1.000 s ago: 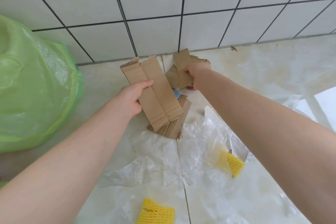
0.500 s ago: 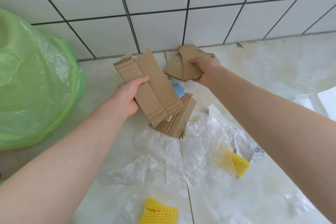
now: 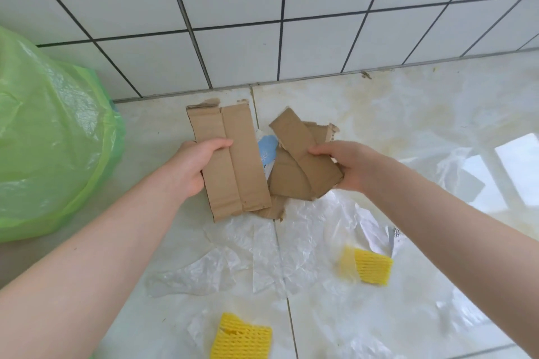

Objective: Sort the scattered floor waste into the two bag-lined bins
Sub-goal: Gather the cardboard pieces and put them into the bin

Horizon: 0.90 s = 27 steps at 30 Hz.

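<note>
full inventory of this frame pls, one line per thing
cardboard strip: 1, brown, in the left hand
cardboard scraps: several, brown, in the right hand
blue-white scrap: 1, between the two cardboard loads
plastic film: several sheets, clear, on the floor below the hands
foam nets: 2, yellow, one right of centre, one at the bottom edge
bag: 1, green, far left
wall: white tiles, dark grout
floor: pale glossy tiles
left hand: 1, gripping the strip
right hand: 1, gripping the scraps

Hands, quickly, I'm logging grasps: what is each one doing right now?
Left hand: closed on the folded cardboard strip.
Right hand: closed on torn cardboard pieces.
</note>
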{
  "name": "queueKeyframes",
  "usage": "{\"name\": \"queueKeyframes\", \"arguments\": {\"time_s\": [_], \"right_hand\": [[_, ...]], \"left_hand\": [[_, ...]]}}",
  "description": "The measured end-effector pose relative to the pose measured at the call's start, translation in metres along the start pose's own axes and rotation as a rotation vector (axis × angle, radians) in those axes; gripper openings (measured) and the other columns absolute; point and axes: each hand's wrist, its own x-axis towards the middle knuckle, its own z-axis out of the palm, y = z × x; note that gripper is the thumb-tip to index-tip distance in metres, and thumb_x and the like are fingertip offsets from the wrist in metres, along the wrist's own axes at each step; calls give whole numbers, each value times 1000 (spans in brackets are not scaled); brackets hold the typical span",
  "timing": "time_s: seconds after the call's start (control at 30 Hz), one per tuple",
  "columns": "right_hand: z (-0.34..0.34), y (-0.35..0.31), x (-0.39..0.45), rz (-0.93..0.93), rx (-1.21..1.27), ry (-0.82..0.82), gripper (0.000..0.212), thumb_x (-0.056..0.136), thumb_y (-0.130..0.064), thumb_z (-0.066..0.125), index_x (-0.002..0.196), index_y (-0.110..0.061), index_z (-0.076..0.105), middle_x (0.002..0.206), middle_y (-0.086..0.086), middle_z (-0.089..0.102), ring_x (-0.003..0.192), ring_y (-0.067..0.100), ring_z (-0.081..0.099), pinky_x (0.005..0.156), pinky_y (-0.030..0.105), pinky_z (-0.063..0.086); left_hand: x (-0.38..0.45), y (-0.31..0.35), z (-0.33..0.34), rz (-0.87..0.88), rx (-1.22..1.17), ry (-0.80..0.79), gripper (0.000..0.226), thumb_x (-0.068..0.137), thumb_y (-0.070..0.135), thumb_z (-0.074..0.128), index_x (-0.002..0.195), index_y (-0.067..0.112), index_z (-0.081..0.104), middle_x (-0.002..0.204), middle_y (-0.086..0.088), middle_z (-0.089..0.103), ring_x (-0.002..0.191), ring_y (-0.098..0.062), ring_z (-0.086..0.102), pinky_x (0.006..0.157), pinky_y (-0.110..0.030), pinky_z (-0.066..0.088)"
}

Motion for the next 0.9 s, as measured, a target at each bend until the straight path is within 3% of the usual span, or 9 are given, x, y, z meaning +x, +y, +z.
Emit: {"name": "queueKeyframes", "arguments": {"time_s": [0.17, 0.53, 0.77, 0.9], "right_hand": [[8, 17, 5, -33, 37, 9, 31, 89, -6, 60, 119, 0, 56, 107, 17, 68, 79, 27, 67, 59, 35, 56], [18, 18, 0, -77, -30, -6, 37, 81, -4, 70, 117, 0, 60, 113, 19, 68, 97, 32, 68, 76, 43, 57], [19, 16, -3, -161, -71, -42, 35, 81, 2, 65, 116, 2, 61, 111, 21, 67, 86, 33, 67, 69, 39, 59], [11, 9, -12, -191, -77, -105, 34, 81, 0, 67, 114, 1, 62, 112, 20, 69, 95, 34, 68, 75, 43, 59]], "left_hand": [[-6, -10, 13, -98, 8, -97, 31, 83, 16, 70, 111, 6, 66, 103, -13, 73, 89, -25, 71, 70, -35, 57], [-14, -15, 22, -54, 59, -70, 29, 83, 14, 71, 110, 5, 64, 100, -13, 72, 85, -24, 70, 67, -34, 56], [-18, -12, 25, 31, 115, -41, 44, 75, 25, 77, 113, 10, 63, 103, -9, 72, 91, -25, 71, 80, -40, 57], [-27, -7, 20, 37, 96, -128, 37, 80, 24, 74, 113, 10, 66, 104, -7, 74, 95, -21, 71, 80, -35, 56]]}}
